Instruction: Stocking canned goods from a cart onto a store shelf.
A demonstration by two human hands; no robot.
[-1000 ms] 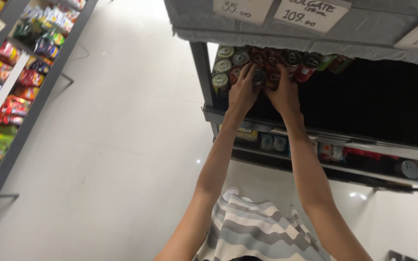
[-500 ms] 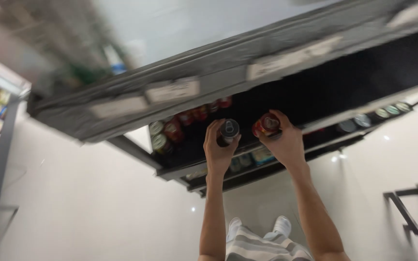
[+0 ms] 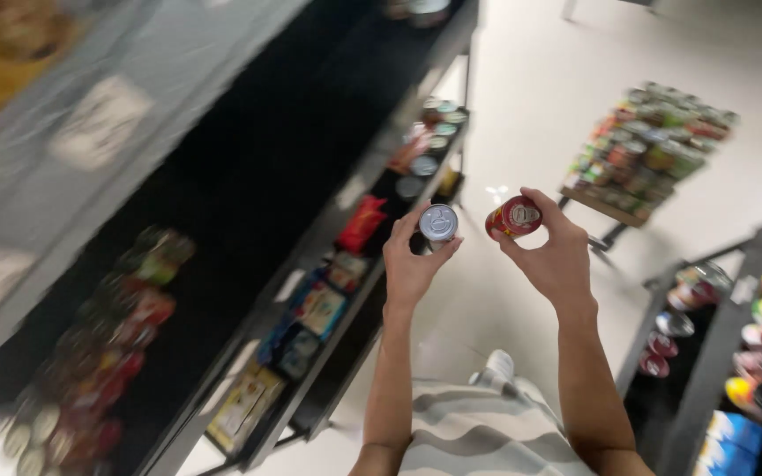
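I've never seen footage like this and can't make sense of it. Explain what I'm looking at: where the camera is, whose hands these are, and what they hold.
The camera sits on a person's head and looks down, so both arms are that person's own. The left hand holds a can with a silver top. The right hand holds a red can. Both are lifted over a pale shop floor. On the left runs a dark shelf unit stocked with cans and packets; a small stand of goods is farther off. The picture is blurred in places.
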